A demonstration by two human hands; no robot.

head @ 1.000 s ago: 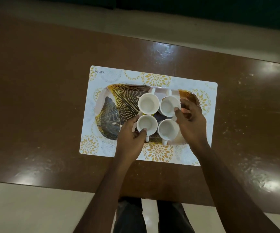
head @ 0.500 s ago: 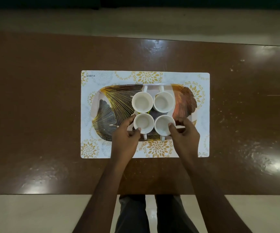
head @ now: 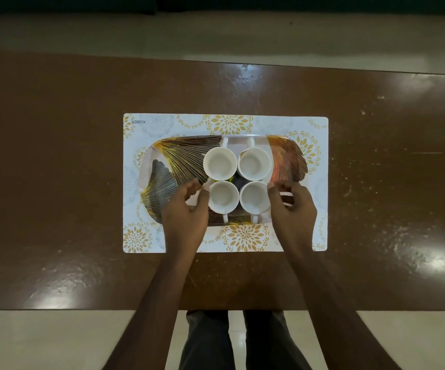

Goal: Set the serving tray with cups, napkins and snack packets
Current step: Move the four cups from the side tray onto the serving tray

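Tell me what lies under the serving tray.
A white placemat with gold flowers lies under the tray, on the brown table. Its middle is covered by the tray, so anything else beneath cannot be seen.

The tray [head: 168, 161] is showing fan-shaped leaves drawn in fine gold lines, black at its left and glowing orange at its right, over a pale ground. The four cups [head: 219, 163] are showing plain white. The placemat [head: 320, 236] is carrying gold flower medallions and faint grey ones on white. The surface [head: 56, 182] is gleaming glossy brown; the floor [head: 42, 340] is looking pale cream.
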